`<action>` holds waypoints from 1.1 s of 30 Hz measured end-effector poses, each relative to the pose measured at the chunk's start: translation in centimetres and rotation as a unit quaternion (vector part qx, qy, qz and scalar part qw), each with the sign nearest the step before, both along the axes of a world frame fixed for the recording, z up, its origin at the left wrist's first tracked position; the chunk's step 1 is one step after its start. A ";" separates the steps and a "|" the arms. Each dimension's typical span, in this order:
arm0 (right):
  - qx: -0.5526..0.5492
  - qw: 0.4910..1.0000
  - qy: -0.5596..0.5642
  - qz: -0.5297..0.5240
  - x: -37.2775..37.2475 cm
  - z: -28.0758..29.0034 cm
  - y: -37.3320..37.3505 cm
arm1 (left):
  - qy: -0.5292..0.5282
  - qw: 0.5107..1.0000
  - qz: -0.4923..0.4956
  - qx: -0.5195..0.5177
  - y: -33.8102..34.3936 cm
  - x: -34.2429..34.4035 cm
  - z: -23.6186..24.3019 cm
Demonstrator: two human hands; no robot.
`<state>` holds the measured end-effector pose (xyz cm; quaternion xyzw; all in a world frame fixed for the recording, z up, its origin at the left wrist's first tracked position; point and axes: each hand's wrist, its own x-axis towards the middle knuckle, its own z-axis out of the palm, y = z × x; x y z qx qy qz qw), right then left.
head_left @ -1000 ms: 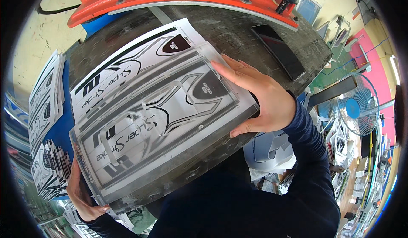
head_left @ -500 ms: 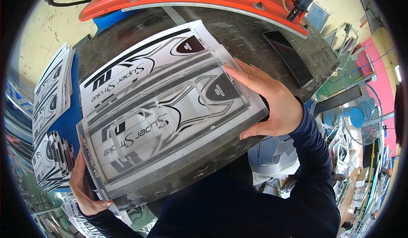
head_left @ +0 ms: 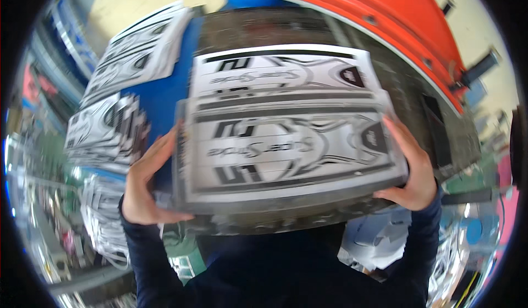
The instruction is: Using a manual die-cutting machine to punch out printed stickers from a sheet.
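A clear cutting die (head_left: 297,199), a thick see-through plate with dark inner lines, lies over the near part of a white sheet (head_left: 313,77) printed in black and grey. The print shows through it, and a second printed pattern lies uncovered beyond its far edge. Around the die's left edge my left hand (head_left: 146,184) is curled, thumb at the near corner and fingers further up. My right hand (head_left: 415,170) grips the opposite edge, fingers at the far side and thumb at the near corner. Motion blurs the picture, so whether the die touches the sheet cannot be told.
A dark worn tabletop (head_left: 253,25) carries the sheet. Left of it, stacks of printed sheets (head_left: 129,60) and cut pieces (head_left: 104,129) rest on a blue surface (head_left: 190,60). An orange-red machine beam (head_left: 379,11) crosses the back. A black phone (head_left: 437,124) lies at the right.
The view has turned, so the table and stacks sit differently in the picture. My left hand has moved further up the die's left edge. Both hands still grip the die.
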<state>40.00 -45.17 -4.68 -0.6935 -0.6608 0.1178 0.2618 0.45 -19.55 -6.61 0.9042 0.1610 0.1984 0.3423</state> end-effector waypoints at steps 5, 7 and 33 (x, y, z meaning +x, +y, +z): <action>0.018 1.000 0.004 0.017 -0.3 0.0 0.0 | -0.025 1.000 -0.007 -0.002 -0.7 -0.7 0.1; 0.011 1.000 0.006 0.015 0.1 -0.3 0.1 | -0.034 0.999 -0.007 -0.010 -0.5 -0.6 -0.2; 0.471 0.740 0.346 -0.334 24.1 9.5 4.5 | -0.234 0.955 -0.014 -0.180 -1.6 0.1 -1.0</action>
